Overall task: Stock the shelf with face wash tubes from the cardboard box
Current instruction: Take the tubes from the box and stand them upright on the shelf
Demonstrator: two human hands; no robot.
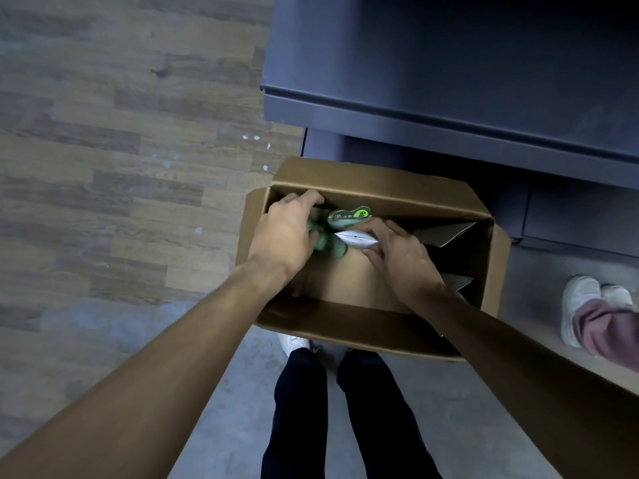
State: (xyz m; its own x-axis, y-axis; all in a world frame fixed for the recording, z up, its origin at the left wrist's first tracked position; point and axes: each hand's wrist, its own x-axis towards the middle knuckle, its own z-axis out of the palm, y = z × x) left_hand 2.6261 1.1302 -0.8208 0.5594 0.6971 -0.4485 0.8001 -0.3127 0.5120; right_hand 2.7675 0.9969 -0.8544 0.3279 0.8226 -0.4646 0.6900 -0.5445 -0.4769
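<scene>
An open cardboard box (380,188) stands on the floor in front of me, below a dark grey shelf (449,108). Both my hands reach into its left part. My left hand (287,233) curls around green face wash tubes (325,242), partly hiding them. A further green tube (349,216) with a bright green label stands upright just behind. My right hand (397,254) pinches the white crimped end of a tube (356,239) between thumb and fingers.
The box's inner flaps (446,233) fold down on its right side. My dark trousers (345,409) and white shoe (294,342) are under the box's near edge. Another person's white shoes (584,299) stand at the right. Wood-pattern floor (121,167) spreads to the left.
</scene>
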